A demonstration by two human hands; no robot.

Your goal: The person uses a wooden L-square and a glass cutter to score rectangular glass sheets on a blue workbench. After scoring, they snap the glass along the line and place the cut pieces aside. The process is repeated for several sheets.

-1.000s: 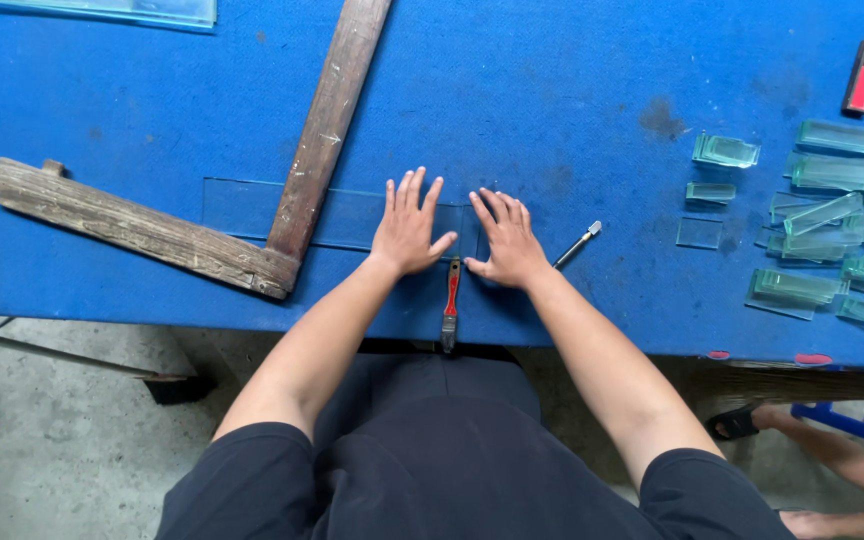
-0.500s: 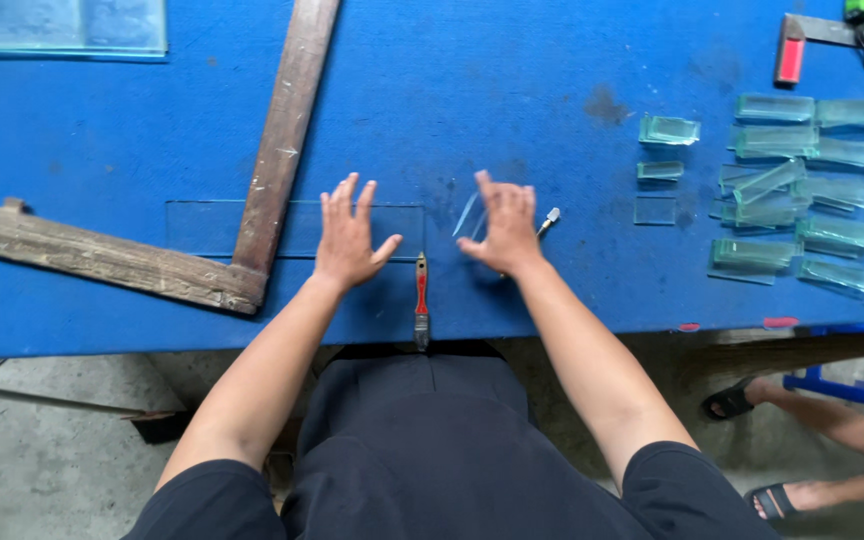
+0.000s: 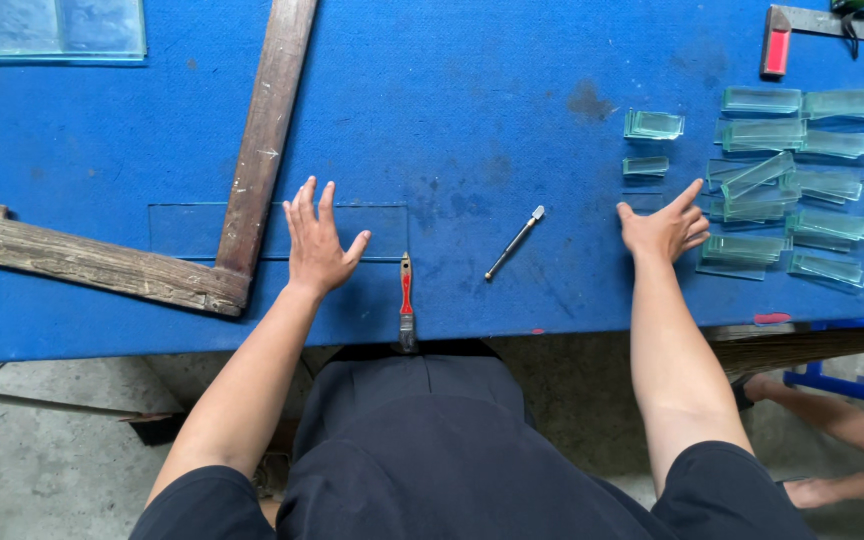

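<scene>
A long clear glass strip [image 3: 372, 232] lies on the blue table [image 3: 472, 90], its left part under a wooden square. My left hand [image 3: 317, 242] rests flat on the strip, fingers spread. My right hand [image 3: 664, 230] lies palm down, fingers apart, at the left edge of a pile of small cut glass pieces [image 3: 792, 190]. It touches the table beside a thin clear piece [image 3: 642, 200]; I cannot tell if anything is under the palm. A metal glass cutter [image 3: 515, 243] lies between my hands. A red-handled brush [image 3: 406, 300] sits at the front edge.
The wooden square has one arm running up [image 3: 264, 130] and one running left [image 3: 92, 262]. A glass sheet [image 3: 47, 28] lies at the far left corner. A red-handled tool [image 3: 775, 45] and a metal ruler [image 3: 842, 25] are at the far right. Another person's feet [image 3: 852, 440] show below the table, right.
My right hand has moved from beside my left hand rightward to the pile of small glass pieces. My left hand has stayed on the strip. The cutter now lies uncovered.
</scene>
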